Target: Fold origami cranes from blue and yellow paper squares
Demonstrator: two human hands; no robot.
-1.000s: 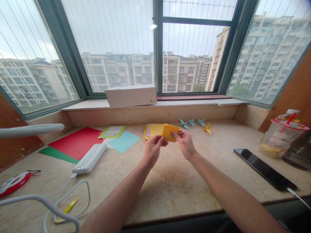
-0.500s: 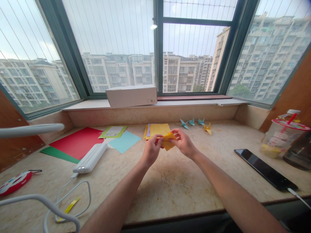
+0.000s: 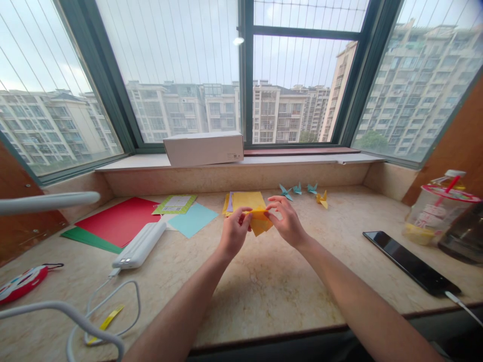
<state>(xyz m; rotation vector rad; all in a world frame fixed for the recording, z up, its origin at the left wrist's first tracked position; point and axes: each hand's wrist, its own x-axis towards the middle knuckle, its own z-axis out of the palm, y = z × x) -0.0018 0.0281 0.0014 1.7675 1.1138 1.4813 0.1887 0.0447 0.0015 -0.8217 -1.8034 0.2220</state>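
A small folded piece of yellow origami paper (image 3: 260, 223) is held up between both hands, above the stone counter. My left hand (image 3: 234, 229) pinches its left edge between thumb and fingers. At its right edge, my right hand (image 3: 286, 221) grips with thumb and fingertips. Just behind the hands lies a stack of yellow paper sheets (image 3: 247, 200), with a bit of purple showing at its left. To the right of the stack stand several folded paper cranes, with a blue crane (image 3: 286, 192) nearest my right hand and a yellow crane (image 3: 322, 199) farther right.
At left lie red paper (image 3: 121, 221), light blue paper (image 3: 193, 220) and a white power bank (image 3: 140, 246) with its cable. A black phone (image 3: 409, 261) and a plastic cup (image 3: 426, 216) are at right. A white box (image 3: 204, 149) sits on the window sill.
The folded paper has tilted, and its upper flap now sits lower and flatter between the hands. My right hand's fingers have lifted and shifted slightly.
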